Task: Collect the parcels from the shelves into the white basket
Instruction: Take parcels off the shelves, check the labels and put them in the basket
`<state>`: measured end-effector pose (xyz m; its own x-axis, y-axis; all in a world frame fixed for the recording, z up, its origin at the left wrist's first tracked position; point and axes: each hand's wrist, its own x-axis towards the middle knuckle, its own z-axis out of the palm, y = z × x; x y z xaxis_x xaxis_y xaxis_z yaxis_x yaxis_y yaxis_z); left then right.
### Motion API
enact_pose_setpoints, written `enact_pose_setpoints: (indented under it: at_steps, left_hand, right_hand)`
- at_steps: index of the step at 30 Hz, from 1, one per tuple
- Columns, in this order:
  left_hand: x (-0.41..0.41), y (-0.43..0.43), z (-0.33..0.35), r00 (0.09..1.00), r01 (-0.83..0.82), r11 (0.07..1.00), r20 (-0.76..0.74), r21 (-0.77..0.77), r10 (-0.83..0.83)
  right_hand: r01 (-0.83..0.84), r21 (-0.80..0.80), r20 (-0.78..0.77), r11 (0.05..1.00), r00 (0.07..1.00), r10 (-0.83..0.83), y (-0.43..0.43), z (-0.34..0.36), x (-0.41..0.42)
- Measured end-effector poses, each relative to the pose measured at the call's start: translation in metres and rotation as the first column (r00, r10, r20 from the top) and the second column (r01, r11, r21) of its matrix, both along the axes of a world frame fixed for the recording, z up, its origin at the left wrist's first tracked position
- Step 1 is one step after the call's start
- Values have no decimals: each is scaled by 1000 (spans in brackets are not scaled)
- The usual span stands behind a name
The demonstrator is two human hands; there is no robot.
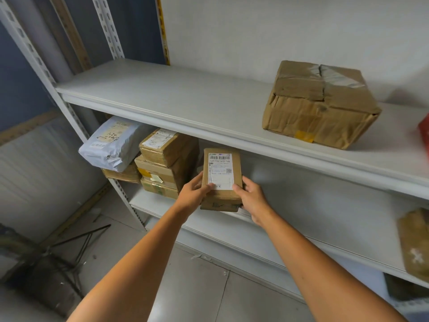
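Observation:
A small brown cardboard parcel [221, 176] with a white barcode label faces me at the front edge of the middle shelf [267, 226]. My left hand [192, 196] grips its left side and my right hand [251, 201] grips its right side. To the left on the same shelf stands a stack of taped brown boxes [166, 163], and a grey plastic mailer bag [113, 145] rests on another box. A large crumpled brown box [320, 105] sits on the upper shelf [185, 105]. The white basket is not in view.
A brown parcel [415, 242] lies at the right end of the middle shelf, and something red [424, 133] shows at the right edge of the upper shelf. White perforated uprights [76, 122] frame the shelving. A dark folding stand [76, 247] sits on the grey tiled floor at left.

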<state>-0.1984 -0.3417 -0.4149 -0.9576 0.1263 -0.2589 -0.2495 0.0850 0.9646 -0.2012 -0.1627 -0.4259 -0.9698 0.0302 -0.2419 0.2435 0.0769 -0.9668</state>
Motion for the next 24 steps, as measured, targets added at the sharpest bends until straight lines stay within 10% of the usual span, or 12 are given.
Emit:
enact_pose_setpoints:
  at_steps: [10,24]
  left_hand:
    - [66,52,18,996,-77,996,37,34,76]
    - [90,49,29,989,-60,984,-143,-170,36]
  right_hand:
    - [-30,53,-24,998,999,31,48,8,54]
    - [-78,-266,118,961,987,113,64,22,64]
